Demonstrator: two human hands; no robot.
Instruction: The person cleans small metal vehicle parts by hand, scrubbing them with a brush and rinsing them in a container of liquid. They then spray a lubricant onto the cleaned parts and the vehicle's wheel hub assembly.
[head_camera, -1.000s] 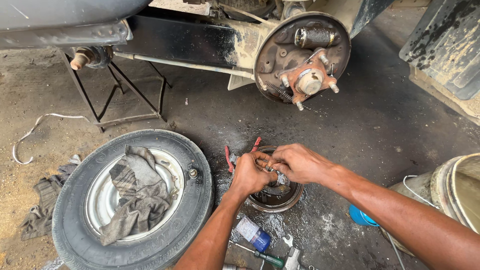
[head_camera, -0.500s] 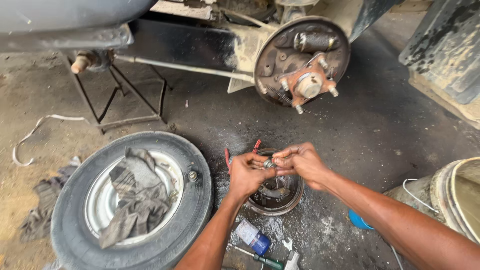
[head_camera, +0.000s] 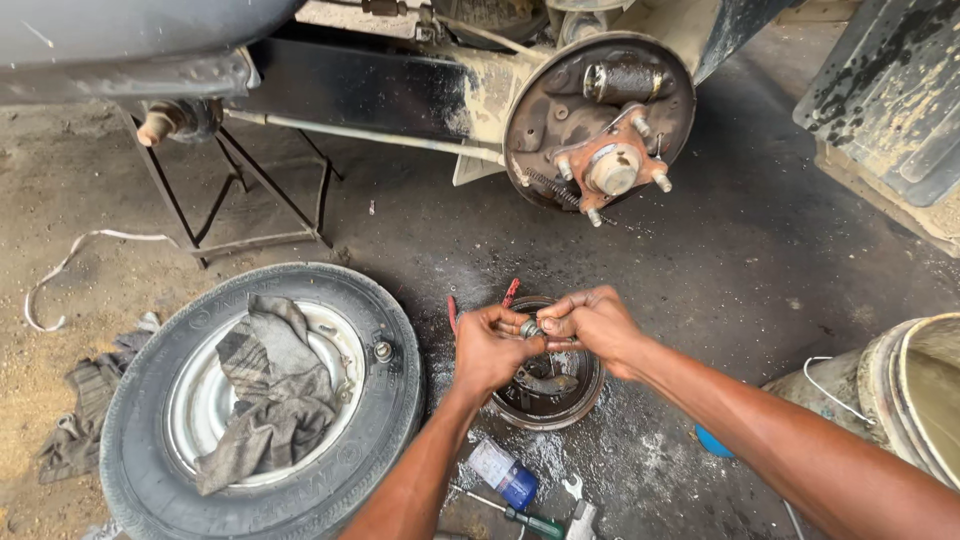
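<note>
Both hands meet over the brake drum that lies open side up on the oily floor. The left hand and the right hand are each clenched on a small metal fitting, pinched between fingertips and thumbs, the two hands touching each other around it. What kind of part it is stays too small to tell; it looks like a nut or short threaded piece. Curved brake shoes seem to lie inside the drum, just beneath the hands.

By the look of it, the step in hand is working this small part by finger, turning or fitting it against another piece. Any further handling calls for a steady two-handed pinch held over the drum, since a dropped piece would be hard to find in the grime.

Red-handled pliers poke out from behind the drum. A small blue and white bottle and a green-handled screwdriver lie nearer the person. To the left, a removed wheel lies flat with a grey rag draped over its rim. Beyond, the bare wheel hub with its studs sits on the backing plate, and a metal stand props the vehicle. A bucket stands at the right.
</note>
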